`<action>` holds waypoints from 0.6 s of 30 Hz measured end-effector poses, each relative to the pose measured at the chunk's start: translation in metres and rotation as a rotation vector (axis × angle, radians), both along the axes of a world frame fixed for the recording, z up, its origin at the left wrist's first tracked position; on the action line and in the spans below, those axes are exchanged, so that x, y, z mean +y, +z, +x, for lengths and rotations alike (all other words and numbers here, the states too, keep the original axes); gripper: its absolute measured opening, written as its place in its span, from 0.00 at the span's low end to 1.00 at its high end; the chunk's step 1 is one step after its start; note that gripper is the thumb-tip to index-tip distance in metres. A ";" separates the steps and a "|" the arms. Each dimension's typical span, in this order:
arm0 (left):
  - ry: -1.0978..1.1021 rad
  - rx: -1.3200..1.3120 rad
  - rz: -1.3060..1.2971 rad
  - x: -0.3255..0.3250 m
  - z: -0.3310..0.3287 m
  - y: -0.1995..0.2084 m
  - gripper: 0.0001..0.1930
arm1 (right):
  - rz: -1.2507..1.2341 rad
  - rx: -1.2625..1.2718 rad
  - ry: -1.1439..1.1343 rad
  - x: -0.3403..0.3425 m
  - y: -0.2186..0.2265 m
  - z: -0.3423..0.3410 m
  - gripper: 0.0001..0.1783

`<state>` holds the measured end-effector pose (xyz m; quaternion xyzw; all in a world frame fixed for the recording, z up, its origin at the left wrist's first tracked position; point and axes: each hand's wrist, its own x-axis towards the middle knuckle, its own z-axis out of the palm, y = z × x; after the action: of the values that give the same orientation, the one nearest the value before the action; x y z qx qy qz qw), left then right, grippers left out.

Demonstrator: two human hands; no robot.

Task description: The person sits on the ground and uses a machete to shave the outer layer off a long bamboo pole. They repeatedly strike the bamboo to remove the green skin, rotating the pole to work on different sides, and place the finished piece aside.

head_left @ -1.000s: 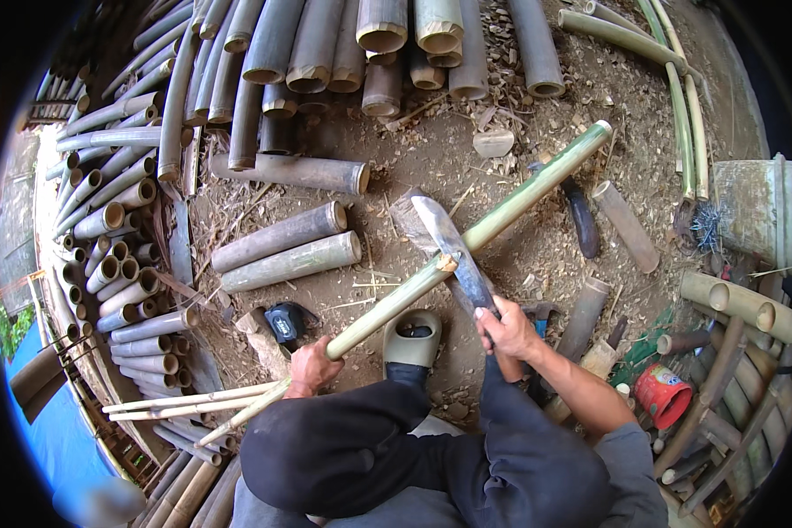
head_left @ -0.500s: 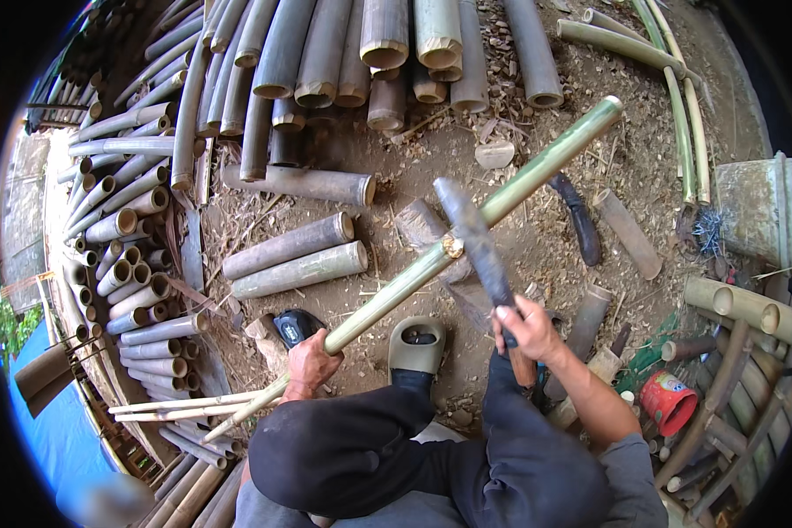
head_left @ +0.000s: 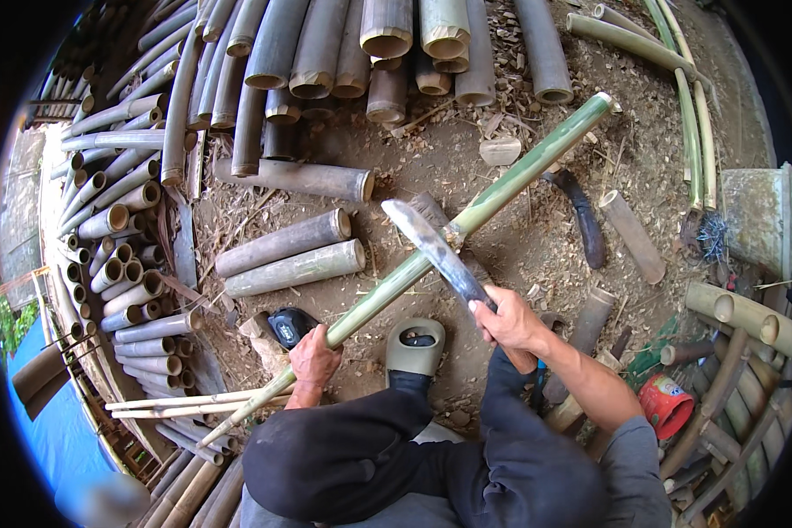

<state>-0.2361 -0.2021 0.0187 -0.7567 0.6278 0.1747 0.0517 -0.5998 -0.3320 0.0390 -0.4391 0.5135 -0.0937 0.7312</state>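
Note:
A long green bamboo pole [head_left: 528,180] slants from beside my left thigh up to the far right. My left hand [head_left: 315,359] is closed around its lower part. In my right hand [head_left: 509,319] is a machete with a broad, curved dark blade [head_left: 427,242] and a wooden handle [head_left: 521,359]. The blade lies across the pole in this view, just on the near-left side of a pale, trimmed node [head_left: 453,233]; whether it touches the bamboo I cannot tell. Partly hidden beneath the pole is a wooden block [head_left: 429,209].
Two cut bamboo lengths [head_left: 295,268] lie left of the pole. Stacked bamboo [head_left: 132,286] fills the left side, with thick tubes [head_left: 385,31] at the far side. A dark curved sheath-like object [head_left: 583,220] rests on the chip-strewn ground. A red bucket [head_left: 665,407] stands at right.
The machete has swung leftward and its blade now shows more of its flat side. My right hand has shifted slightly left. My left hand keeps its hold on the pole.

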 end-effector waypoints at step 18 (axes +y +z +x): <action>-0.006 -0.003 0.041 -0.005 -0.001 0.000 0.13 | 0.036 0.029 -0.156 -0.014 0.000 -0.005 0.10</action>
<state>-0.2374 -0.2066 0.0185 -0.7540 0.6262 0.1862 0.0687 -0.6050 -0.3459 0.0394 -0.3856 0.5583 -0.1349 0.7221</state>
